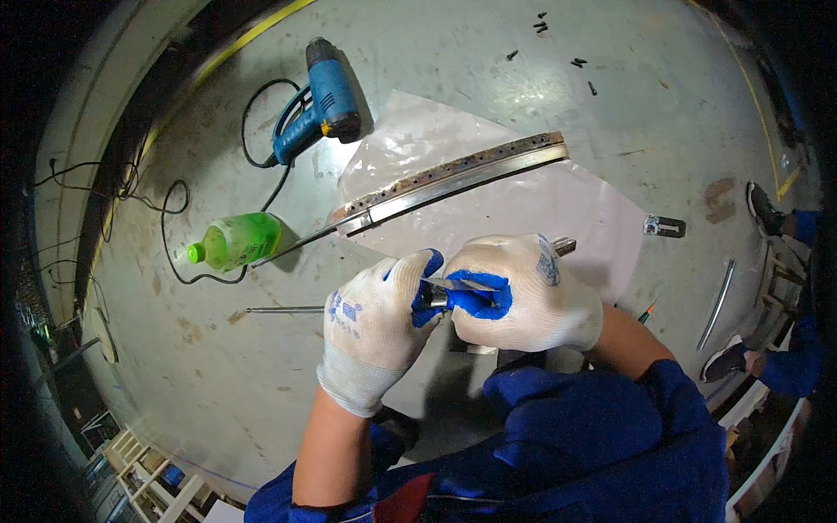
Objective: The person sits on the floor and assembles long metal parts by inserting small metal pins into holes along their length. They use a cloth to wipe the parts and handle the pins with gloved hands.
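Note:
In front of my body both hands meet, in white knit gloves with blue palms. My left hand (373, 318) is closed, thumb and fingers pinching a small shiny metal piece (438, 298). My right hand (523, 292) is curled around the same piece from the other side, with a thin flat edge showing at its palm. The gloves hide most of it, so its kind is unclear. A slim metal rod (283, 310) shows left of my left hand; whether it is held is hidden. Beyond the hands, a long curved metal strip with holes (462, 179) lies on a pale sheet (558, 209).
A blue heat gun (327, 109) with a looped cord lies at the far left. Nearer is a green plastic bottle (235, 241) on its side. Several black screws (579, 63) are scattered far right. A slotted bracket (664, 227) and a metal tube (717, 305) lie near another person's shoes (725, 357).

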{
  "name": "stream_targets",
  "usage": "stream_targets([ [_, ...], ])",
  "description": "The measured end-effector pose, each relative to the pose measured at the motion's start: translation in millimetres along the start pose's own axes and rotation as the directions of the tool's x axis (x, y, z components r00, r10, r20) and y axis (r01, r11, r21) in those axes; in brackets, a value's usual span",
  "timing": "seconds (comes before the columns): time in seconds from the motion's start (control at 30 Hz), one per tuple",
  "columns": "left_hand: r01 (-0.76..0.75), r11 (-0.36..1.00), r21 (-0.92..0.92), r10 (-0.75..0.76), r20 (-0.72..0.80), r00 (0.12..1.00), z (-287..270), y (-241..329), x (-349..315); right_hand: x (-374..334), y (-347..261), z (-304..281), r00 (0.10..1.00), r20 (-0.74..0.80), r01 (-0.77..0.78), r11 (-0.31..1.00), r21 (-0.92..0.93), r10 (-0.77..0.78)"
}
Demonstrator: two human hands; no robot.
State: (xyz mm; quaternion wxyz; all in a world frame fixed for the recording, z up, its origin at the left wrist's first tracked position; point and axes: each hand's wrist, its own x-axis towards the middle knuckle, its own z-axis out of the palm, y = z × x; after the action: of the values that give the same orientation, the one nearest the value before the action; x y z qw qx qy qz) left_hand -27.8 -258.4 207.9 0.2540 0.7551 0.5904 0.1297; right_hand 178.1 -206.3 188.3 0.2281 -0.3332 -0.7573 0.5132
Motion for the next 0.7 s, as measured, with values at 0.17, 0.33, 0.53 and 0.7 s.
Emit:
stream_targets([
  [0.17,0.004,0.993,-0.12,-0.013,-0.071,0.997,2,1,1,0,-3,1,0.979,0.061,-0.205,0.937,0.282,0.196],
  [0.33,0.082,0.966,-0.245,-0.096,-0.046,0.994,-4,7,3,-3,-3,5,0.94,0.091,-0.316,0.742,0.592,0.328],
  [0.53,0.124,0.951,-0.283,-0.13,-0.002,0.992,-3,5,4,-10,7,11,0.875,0.158,-0.432,0.592,0.681,0.458],
  [0.7,0.176,0.938,-0.298,-0.177,0.025,0.984,-5,7,4,-8,0,7,0.909,0.117,-0.381,0.688,0.618,0.4],
])
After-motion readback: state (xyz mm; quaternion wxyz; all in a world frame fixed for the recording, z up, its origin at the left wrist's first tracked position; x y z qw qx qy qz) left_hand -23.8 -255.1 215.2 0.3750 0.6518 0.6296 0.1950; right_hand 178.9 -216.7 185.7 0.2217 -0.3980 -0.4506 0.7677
